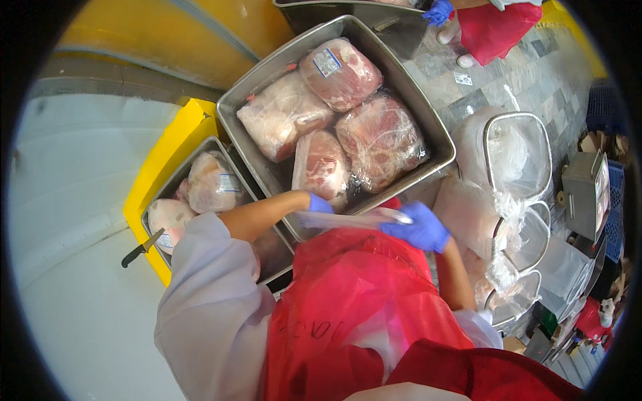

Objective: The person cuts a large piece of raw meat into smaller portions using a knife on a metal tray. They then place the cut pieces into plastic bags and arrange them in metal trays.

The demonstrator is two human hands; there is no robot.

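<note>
A blurred, pale strip of clear plastic [358, 220] stretches between my two blue-gloved hands, just in front of my red apron. My left hand [317, 208] closes on its left end, with the fingers partly hidden and smeared. At the other end my right hand [422, 228] is closed around the strip, a whitish bit showing by the fingertips. Beyond my hands stands a deep steel tub [445, 157] holding several large cuts of meat in clear wrap. The nearest wrapped cut [321, 164] lies just past my left hand.
A smaller steel bin [231, 157] with wrapped meat [214, 184] sits at left, against a yellow edge [167, 147]. A black-handled knife [142, 248] rests by its rim. Hoop-rimmed, plastic-lined containers [518, 154] stand at right. Far off, another person in a red apron [498, 30] works by a tub.
</note>
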